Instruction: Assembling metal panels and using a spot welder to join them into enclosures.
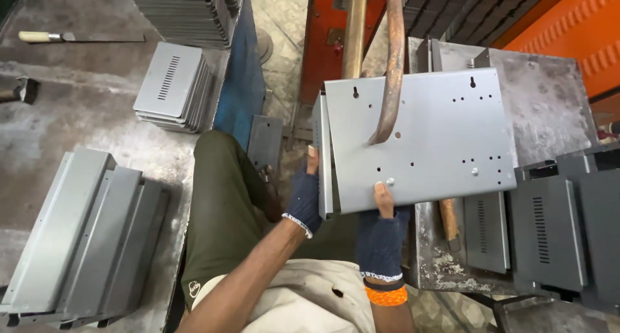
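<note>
- Hands in fingerless dark blue gloves hold a grey sheet-metal panel (420,139) flat, its face up toward the camera, under a curved copper-coloured arm (392,68) of what looks like a spot-welding machine.
- Left hand (305,194) is closed on the panel's folded left edge, its fingers (312,157) reaching up along the flange, seemingly to steady that side.
- Right hand (381,226) pinches the panel's near edge, thumb (382,196) pressed on top and the rest of the hand underneath, bearing the weight.
- Just beyond the right thumb, the copper arm's tip (378,138) meets the panel face; held level like this, the sheet sits squarely under it.
- Keyhole slots and small punched holes dot the panel's far and right portions.
- Right of the right hand, darker grey slotted covers (549,236) lie side by side on a worn metal table (549,107).
- Left of the left hand, beyond the person's olive-clad knee, a table (84,120) carries a neat stack of slotted covers (171,84) and a row of long folded grey channels (84,236).
- An orange band circles the right wrist.
</note>
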